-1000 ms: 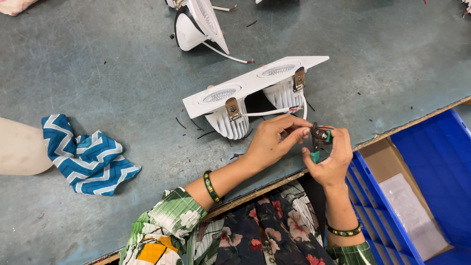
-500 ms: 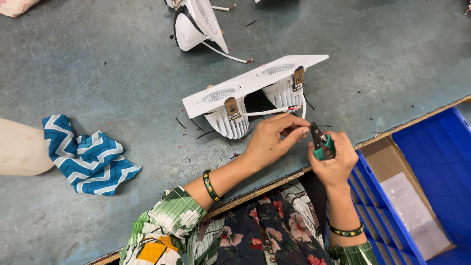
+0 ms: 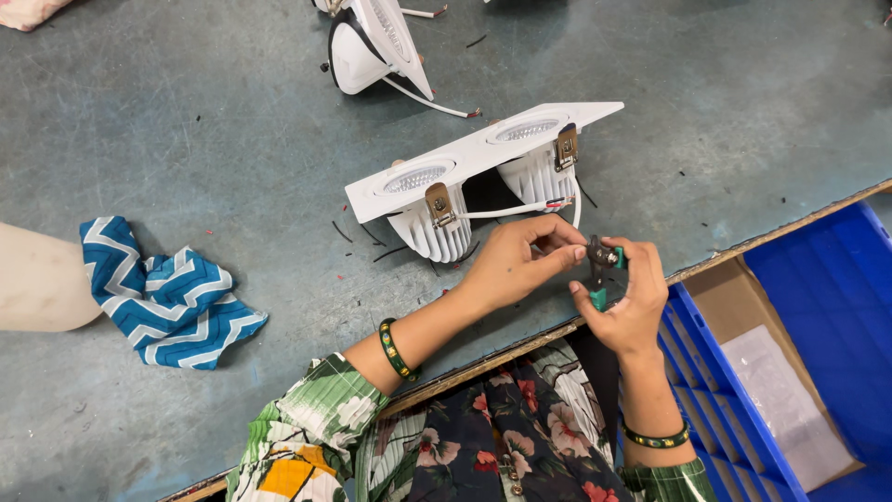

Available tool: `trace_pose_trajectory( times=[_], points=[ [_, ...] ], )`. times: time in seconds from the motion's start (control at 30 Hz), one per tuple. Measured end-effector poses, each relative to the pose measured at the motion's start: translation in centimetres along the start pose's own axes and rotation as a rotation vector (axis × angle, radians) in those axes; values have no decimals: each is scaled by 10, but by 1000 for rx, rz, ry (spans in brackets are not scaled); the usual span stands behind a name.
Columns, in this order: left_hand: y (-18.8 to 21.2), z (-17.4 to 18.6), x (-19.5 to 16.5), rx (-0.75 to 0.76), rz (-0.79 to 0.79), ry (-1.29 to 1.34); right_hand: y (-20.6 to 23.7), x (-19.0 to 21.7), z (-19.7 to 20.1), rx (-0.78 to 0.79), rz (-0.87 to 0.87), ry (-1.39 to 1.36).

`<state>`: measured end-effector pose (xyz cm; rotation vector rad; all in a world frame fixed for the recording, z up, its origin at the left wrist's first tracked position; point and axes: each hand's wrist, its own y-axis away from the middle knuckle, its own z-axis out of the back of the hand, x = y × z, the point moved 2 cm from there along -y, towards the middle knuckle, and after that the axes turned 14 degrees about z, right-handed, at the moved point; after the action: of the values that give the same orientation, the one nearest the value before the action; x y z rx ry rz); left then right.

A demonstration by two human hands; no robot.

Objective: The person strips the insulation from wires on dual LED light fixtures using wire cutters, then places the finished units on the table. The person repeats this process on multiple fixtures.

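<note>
A white twin downlight fixture (image 3: pixel 483 163) with two finned heat sinks and metal spring clips lies on the grey-blue table (image 3: pixel 186 121). A white wire (image 3: pixel 506 212) with red and dark ends runs from it toward my hands. My left hand (image 3: pixel 516 260) pinches the wire's end with its fingertips. My right hand (image 3: pixel 627 302) grips a small green-handled cutter (image 3: pixel 602 270), its dark jaws right at the wire end. Both hands meet just in front of the fixture, near the table's front edge.
Another white lamp fixture (image 3: pixel 372 42) with a loose wire lies at the back. A blue-and-white zigzag cloth (image 3: pixel 167 293) sits at the left beside a pale rounded object (image 3: pixel 42 279). A blue bin (image 3: pixel 818 307) and a cardboard box (image 3: pixel 743 316) stand at the right below the table edge.
My hands have stayed together at the wire end; the cutter in my right hand has shifted slightly. The fixture has not moved.
</note>
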<state>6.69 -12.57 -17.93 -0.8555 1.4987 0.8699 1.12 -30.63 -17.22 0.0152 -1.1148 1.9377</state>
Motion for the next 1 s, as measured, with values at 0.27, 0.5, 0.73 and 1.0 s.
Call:
trace_pose_trajectory(
  times=[0.27,0.5,0.73,1.0],
  points=[
    [3,1,-12,-5,18,-14,13,-17,-5,-30,-163,-173],
    [2,0,-21,130,130,216,24,-39,-8,-195,-359,-752],
    [5,-5,-16,229,-109,437,31,-27,-30,-215,-172,-597],
    [7,-4,-20,90,-102,308,27,-23,-32,-214,-87,-507]
  ],
)
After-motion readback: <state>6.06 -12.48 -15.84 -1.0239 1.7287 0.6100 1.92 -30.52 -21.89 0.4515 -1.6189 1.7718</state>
